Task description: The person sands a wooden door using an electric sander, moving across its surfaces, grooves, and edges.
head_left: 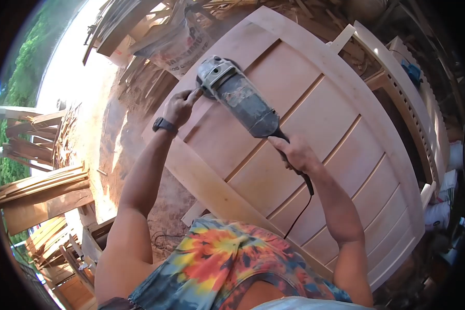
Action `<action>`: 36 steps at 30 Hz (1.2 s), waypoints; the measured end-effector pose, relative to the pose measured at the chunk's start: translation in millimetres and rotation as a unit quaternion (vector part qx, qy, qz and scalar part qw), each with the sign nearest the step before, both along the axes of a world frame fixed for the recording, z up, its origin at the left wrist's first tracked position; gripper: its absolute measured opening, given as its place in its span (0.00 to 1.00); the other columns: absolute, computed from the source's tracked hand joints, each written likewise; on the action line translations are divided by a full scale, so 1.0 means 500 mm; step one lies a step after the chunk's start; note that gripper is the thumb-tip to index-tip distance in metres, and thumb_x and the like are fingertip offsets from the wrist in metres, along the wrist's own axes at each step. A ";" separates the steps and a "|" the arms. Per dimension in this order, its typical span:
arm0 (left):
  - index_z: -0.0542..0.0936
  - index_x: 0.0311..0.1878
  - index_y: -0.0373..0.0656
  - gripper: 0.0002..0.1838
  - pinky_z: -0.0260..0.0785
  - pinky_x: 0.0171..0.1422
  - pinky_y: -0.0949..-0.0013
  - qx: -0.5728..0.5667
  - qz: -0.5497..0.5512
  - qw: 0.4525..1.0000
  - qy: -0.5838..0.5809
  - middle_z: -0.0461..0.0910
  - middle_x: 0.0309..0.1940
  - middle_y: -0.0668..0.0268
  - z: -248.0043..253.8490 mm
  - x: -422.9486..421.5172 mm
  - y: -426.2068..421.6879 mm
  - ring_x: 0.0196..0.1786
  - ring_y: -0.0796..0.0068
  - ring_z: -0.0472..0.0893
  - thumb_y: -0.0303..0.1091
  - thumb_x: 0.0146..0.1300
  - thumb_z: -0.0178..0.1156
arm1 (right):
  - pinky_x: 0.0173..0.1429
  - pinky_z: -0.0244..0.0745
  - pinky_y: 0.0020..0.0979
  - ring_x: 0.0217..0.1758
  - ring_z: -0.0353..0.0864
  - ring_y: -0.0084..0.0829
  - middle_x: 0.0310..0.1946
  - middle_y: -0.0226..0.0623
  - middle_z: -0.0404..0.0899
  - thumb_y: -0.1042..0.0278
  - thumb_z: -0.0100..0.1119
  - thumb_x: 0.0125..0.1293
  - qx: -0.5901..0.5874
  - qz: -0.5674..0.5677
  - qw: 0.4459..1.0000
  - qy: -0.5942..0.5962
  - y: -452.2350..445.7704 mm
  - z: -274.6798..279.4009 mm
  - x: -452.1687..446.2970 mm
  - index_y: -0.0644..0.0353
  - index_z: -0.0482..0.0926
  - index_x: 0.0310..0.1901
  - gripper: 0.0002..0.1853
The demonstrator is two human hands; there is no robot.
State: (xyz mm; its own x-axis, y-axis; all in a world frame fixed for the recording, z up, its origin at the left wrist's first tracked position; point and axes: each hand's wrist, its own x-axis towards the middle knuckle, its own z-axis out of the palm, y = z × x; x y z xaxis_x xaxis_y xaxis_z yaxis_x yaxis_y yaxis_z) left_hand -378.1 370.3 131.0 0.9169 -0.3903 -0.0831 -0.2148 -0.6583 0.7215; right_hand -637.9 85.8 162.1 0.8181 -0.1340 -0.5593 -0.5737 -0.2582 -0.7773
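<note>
A large pale wooden panel (305, 124) with grooves between its slats lies in front of me. Over its upper left part is a dusty grey power tool (243, 98) with a round head. My left hand (180, 107), with a dark watch at the wrist, is closed around the side handle near the tool's head. My right hand (296, 154) is wrapped round the rear handle. From that handle a black cord (299, 212) hangs down over the panel towards my shirt. The tool's head hides the surface beneath it, so contact with the panel is unclear.
Stacked wood boards (46, 191) stand at the left. A printed sack (178, 46) and wood scraps lie beyond the panel's upper left edge. On the right is a wooden frame (398, 88) with a row of holes, and a blue object (412, 71) near it.
</note>
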 end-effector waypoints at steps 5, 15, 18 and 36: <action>0.89 0.56 0.43 0.35 0.75 0.59 0.56 0.027 -0.066 0.997 0.028 0.90 0.45 0.48 0.069 0.098 -0.265 0.50 0.53 0.87 0.69 0.71 0.59 | 0.21 0.70 0.29 0.17 0.74 0.24 0.19 0.29 0.73 0.36 0.61 0.73 0.030 -0.105 0.994 -0.015 -0.183 0.042 0.034 0.60 0.79 0.35 0.29; 0.91 0.55 0.52 0.36 0.74 0.33 0.65 0.052 -0.136 0.989 0.029 0.82 0.24 0.67 0.081 0.278 -0.546 0.26 0.75 0.80 0.76 0.69 0.60 | 0.20 0.68 0.30 0.17 0.73 0.24 0.20 0.29 0.73 0.28 0.64 0.67 0.000 -0.204 0.979 -0.015 -0.387 0.062 0.131 0.56 0.78 0.33 0.32; 0.91 0.55 0.53 0.35 0.73 0.28 0.68 0.030 -0.137 0.990 0.031 0.82 0.24 0.67 0.064 0.291 -0.526 0.23 0.76 0.78 0.75 0.69 0.60 | 0.20 0.69 0.30 0.16 0.73 0.24 0.20 0.29 0.73 0.29 0.64 0.67 -0.002 -0.187 0.982 -0.014 -0.395 0.059 0.150 0.57 0.79 0.33 0.32; 0.90 0.45 0.43 0.34 0.71 0.27 0.68 -0.046 0.003 0.992 0.120 0.78 0.20 0.67 0.038 0.026 -0.159 0.21 0.78 0.77 0.70 0.72 0.61 | 0.21 0.68 0.29 0.17 0.73 0.23 0.20 0.30 0.72 0.36 0.65 0.69 0.018 -0.032 0.999 -0.012 -0.229 0.048 0.085 0.60 0.78 0.34 0.28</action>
